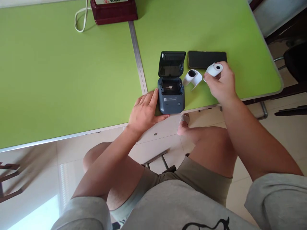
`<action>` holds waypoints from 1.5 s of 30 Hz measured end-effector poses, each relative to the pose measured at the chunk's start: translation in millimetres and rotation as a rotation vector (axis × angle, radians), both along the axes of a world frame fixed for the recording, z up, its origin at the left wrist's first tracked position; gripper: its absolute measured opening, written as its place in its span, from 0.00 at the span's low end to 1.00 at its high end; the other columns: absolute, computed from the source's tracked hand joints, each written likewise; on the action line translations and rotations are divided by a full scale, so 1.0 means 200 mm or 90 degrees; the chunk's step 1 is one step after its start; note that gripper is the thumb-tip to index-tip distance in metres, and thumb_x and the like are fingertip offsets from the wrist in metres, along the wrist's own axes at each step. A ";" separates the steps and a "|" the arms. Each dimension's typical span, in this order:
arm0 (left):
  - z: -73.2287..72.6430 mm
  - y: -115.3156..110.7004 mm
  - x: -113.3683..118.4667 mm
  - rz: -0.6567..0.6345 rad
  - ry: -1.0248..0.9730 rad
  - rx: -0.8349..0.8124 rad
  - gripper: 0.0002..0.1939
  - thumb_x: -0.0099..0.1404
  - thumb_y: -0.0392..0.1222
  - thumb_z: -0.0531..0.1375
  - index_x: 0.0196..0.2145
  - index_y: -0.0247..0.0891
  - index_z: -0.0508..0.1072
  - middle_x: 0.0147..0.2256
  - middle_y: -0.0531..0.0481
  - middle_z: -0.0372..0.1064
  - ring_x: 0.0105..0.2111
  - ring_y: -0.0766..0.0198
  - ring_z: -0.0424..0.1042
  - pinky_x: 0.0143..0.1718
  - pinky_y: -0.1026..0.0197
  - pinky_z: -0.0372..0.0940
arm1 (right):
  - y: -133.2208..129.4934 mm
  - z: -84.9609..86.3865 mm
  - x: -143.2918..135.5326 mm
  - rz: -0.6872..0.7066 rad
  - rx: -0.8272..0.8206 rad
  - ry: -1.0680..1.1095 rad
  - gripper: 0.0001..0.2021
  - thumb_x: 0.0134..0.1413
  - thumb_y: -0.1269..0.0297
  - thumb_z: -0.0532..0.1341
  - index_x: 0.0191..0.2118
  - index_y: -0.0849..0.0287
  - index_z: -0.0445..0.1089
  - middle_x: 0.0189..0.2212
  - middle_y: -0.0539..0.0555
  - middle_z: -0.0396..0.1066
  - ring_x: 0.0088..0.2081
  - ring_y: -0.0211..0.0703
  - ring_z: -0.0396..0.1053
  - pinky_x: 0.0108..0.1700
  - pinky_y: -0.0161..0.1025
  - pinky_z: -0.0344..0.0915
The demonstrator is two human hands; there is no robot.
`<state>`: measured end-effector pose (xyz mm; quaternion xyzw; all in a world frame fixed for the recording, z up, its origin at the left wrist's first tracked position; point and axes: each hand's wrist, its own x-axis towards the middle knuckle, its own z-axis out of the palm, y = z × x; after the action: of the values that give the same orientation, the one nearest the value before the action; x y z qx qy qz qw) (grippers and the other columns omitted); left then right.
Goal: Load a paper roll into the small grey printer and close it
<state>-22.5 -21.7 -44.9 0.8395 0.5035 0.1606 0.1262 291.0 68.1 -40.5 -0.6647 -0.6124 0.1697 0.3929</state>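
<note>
A small dark blue-grey label printer (172, 104) sits near the table's front edge with its dark lid (171, 65) raised and its inner bay showing. My left hand (145, 110) lies against its left side, fingers stretched out and thumb along the front. Between the thumb and fingers of my right hand (223, 81) is a white paper roll (214, 69), its core end facing up. A second white roll (192, 76), with a dark core and a loose curled end, stands between the printer and my right hand.
A black phone (205, 59) lies behind the rolls on the green table (72, 73). A metal strip (137, 57) runs across the tabletop. At the back stands a dark red box (114, 12) beside a white cord loop (80, 20). A dark chair (297, 62) is at right.
</note>
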 end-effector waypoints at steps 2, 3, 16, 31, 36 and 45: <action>0.00 0.00 0.00 0.000 -0.005 0.006 0.59 0.65 0.80 0.50 0.72 0.23 0.54 0.66 0.25 0.64 0.65 0.40 0.67 0.66 0.42 0.63 | 0.01 -0.01 0.01 0.030 0.018 -0.071 0.15 0.50 0.73 0.67 0.44 0.56 0.69 0.44 0.55 0.75 0.42 0.45 0.73 0.43 0.44 0.69; -0.01 0.00 0.00 -0.001 -0.009 0.008 0.59 0.65 0.80 0.50 0.72 0.24 0.54 0.66 0.26 0.64 0.65 0.40 0.67 0.66 0.42 0.63 | 0.01 -0.02 0.01 0.043 0.017 -0.095 0.16 0.50 0.72 0.67 0.46 0.56 0.69 0.46 0.57 0.76 0.45 0.47 0.73 0.46 0.46 0.70; -0.02 0.00 -0.01 0.003 -0.021 0.009 0.56 0.66 0.79 0.52 0.73 0.27 0.54 0.65 0.26 0.66 0.65 0.39 0.68 0.66 0.40 0.63 | -0.18 0.06 -0.27 0.141 0.206 -0.113 0.18 0.57 0.68 0.63 0.54 0.50 0.67 0.52 0.61 0.71 0.58 0.62 0.70 0.62 0.62 0.65; -0.02 -0.02 -0.02 -0.007 -0.024 0.048 0.56 0.66 0.79 0.52 0.73 0.29 0.54 0.64 0.27 0.67 0.64 0.40 0.70 0.64 0.42 0.66 | -0.11 -0.10 -0.34 0.087 0.163 -0.101 0.24 0.57 0.67 0.65 0.58 0.51 0.60 0.51 0.61 0.71 0.51 0.56 0.71 0.56 0.57 0.69; -0.02 -0.02 -0.03 -0.009 -0.023 0.053 0.54 0.67 0.76 0.54 0.73 0.29 0.54 0.64 0.28 0.68 0.63 0.40 0.70 0.63 0.42 0.67 | -0.10 -0.13 -0.31 0.129 0.244 0.017 0.26 0.58 0.63 0.62 0.61 0.49 0.58 0.47 0.57 0.73 0.46 0.53 0.75 0.48 0.53 0.73; -0.02 -0.02 -0.02 -0.015 -0.022 0.074 0.52 0.69 0.74 0.54 0.71 0.25 0.56 0.62 0.25 0.69 0.62 0.39 0.71 0.62 0.40 0.68 | -0.23 0.13 -0.45 0.323 0.235 -0.006 0.26 0.53 0.72 0.59 0.57 0.46 0.69 0.51 0.54 0.78 0.52 0.55 0.77 0.55 0.56 0.74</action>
<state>-27.2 -25.1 -48.9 0.8485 0.4809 0.2026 0.0880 201.0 22.1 -14.2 -0.4088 -0.7808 0.1452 0.4496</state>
